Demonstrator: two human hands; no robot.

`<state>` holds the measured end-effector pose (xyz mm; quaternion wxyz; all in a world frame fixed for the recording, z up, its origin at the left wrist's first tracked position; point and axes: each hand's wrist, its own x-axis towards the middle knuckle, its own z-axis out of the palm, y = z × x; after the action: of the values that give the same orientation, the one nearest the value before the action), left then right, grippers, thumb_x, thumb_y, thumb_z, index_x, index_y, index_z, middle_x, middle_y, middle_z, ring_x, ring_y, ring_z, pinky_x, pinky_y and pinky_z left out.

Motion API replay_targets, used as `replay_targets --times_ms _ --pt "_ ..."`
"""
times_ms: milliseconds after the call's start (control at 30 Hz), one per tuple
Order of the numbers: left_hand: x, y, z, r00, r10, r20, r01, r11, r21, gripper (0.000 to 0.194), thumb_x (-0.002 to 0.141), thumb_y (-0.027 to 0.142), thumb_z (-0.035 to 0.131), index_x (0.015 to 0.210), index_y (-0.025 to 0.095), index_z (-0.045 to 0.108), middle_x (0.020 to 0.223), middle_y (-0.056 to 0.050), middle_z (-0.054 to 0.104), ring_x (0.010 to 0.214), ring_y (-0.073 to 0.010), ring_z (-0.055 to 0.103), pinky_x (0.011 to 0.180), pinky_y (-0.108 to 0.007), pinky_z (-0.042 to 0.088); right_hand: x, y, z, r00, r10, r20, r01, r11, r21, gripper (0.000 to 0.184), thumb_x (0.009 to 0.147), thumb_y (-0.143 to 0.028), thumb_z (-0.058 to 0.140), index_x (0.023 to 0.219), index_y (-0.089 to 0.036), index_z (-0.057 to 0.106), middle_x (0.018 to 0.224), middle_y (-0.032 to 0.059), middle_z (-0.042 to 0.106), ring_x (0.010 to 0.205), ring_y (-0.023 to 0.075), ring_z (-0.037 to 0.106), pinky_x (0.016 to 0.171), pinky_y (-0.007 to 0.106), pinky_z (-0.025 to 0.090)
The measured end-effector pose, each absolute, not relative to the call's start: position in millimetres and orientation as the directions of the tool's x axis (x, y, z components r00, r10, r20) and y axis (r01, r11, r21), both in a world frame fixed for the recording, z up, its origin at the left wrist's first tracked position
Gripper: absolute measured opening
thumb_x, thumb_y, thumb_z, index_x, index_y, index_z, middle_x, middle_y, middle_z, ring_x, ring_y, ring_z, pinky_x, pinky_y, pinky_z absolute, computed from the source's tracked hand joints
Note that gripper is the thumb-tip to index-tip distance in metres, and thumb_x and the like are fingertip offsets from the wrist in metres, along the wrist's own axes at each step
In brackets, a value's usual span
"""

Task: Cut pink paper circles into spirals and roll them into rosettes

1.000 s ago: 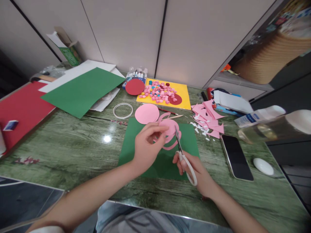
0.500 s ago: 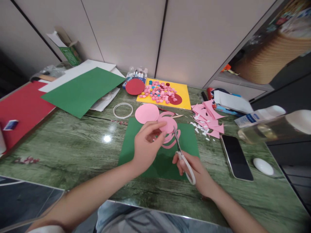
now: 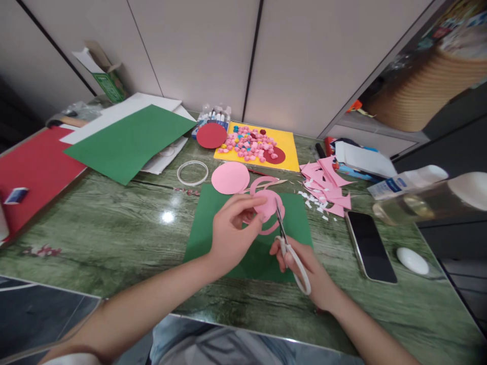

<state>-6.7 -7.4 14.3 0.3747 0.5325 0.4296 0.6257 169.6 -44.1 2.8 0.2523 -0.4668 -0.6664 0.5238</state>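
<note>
Between thumb and fingers, my left hand (image 3: 236,230) pinches a pink paper circle (image 3: 268,203). My right hand (image 3: 304,268) is wrapped round white-handled scissors (image 3: 284,242), whose blades point up at the circle's right edge. Curved pink paper strips (image 3: 271,228) hang or lie around the circle; I cannot tell which are still joined to it. Below both hands lies a green paper sheet (image 3: 251,258). Another pink paper circle (image 3: 230,178) rests just beyond the sheet's upper left edge.
Pink scraps (image 3: 329,187) lie to the right, near a phone (image 3: 371,246) and a white oval object (image 3: 412,260). Small pink balls (image 3: 249,143) cover a yellow sheet (image 3: 287,137) at the back. A tape roll (image 3: 192,173) and large green paper (image 3: 131,142) are left.
My left hand has shifted slightly right and toward me with the pink circle. The scissors have tilted a little, their handle swinging right, and the curled strips have changed position.
</note>
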Motion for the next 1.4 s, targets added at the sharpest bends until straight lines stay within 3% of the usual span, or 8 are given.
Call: replay_targets --times_ms 333,633,933,1400 --pt "-8.2 -6.3 13.6 -0.143 0.925 0.351 -0.033 -0.359 0.933 0.021 0.076 0.012 0.062 0.093 0.021 0.070 0.095 -0.006 0.064 0.089 -0.0148 0.060 0.070 -0.024 0.051 168.9 -44.7 5.2 -0.440 0.882 -0.166 0.335 -0.010 -0.942 0.041 0.091 -0.054 0.035 0.086 -0.019 0.054 0.059 -0.0028 0.045 0.057 0.0135 0.042 0.055 0.026 0.032" --pt "-11.0 -2.9 18.9 -0.181 0.911 0.370 -0.017 -0.379 0.925 0.014 0.076 0.011 0.062 0.081 0.020 0.072 0.087 -0.004 0.067 0.084 -0.0134 0.061 0.069 -0.022 0.051 170.4 -42.3 3.8 -0.461 0.872 -0.166 0.348 0.005 -0.938 0.039 0.093 -0.052 0.035 0.084 -0.018 0.053 0.060 -0.0031 0.044 0.057 0.0129 0.043 0.056 0.026 0.033" --pt "-8.7 -2.9 16.7 -0.195 0.919 0.343 -0.059 -0.360 0.931 0.019 0.074 0.011 0.065 0.090 0.021 0.070 0.091 -0.004 0.066 0.087 -0.0124 0.062 0.071 -0.021 0.052 168.8 -44.1 5.7 -0.461 0.870 -0.175 0.361 0.003 -0.932 0.040 0.093 -0.052 0.034 0.084 -0.018 0.053 0.057 -0.0037 0.044 0.056 0.0127 0.044 0.056 0.025 0.034" --pt "-4.4 -8.7 17.0 -0.148 0.947 0.284 -0.071 -0.297 0.952 0.017 0.073 0.010 0.063 0.086 0.018 0.070 0.089 -0.005 0.065 0.082 -0.0127 0.062 0.064 -0.020 0.052 168.0 -46.2 -3.7 -0.422 0.897 -0.130 0.383 0.047 -0.922 0.045 0.090 -0.059 0.031 0.091 -0.019 0.053 0.064 -0.0021 0.046 0.059 0.0139 0.041 0.057 0.028 0.030"
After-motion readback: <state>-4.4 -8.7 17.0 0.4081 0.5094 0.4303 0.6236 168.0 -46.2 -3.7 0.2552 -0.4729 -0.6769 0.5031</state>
